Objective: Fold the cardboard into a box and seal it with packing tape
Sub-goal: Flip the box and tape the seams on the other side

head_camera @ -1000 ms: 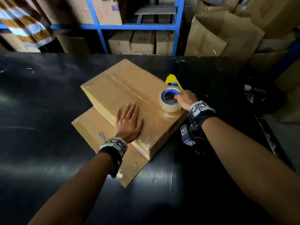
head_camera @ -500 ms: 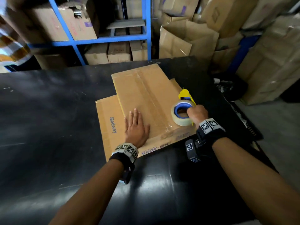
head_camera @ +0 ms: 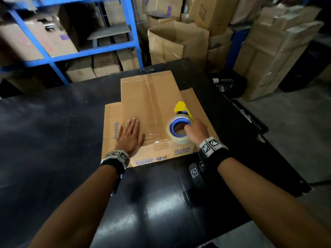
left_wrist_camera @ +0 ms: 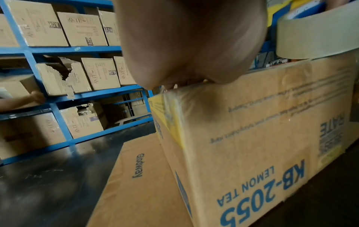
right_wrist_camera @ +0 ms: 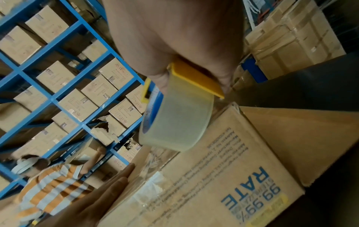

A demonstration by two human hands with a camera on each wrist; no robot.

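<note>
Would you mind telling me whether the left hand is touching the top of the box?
Touching. In the head view the left hand lies flat, fingers straight, on the box; the left wrist view shows the palm meeting its top edge.

The head camera looked forward and steeply down from above the black table [head_camera: 53, 140], taking in both forearms, the taped box [head_camera: 150, 108] and blue shelving [head_camera: 80, 54] beyond. The left wrist camera sat low and very close behind the left hand [left_wrist_camera: 190, 43], facing along it past the box's [left_wrist_camera: 262, 138] printed side toward the shelving [left_wrist_camera: 58, 49]. The right wrist camera, tilted, looked along the right hand [right_wrist_camera: 174, 38] at the tape dispenser [right_wrist_camera: 178, 119] from close range. All three views shared the box [right_wrist_camera: 223, 176] and the shelving [right_wrist_camera: 64, 86]; the right wrist view also caught the left hand [right_wrist_camera: 101, 198].
</note>
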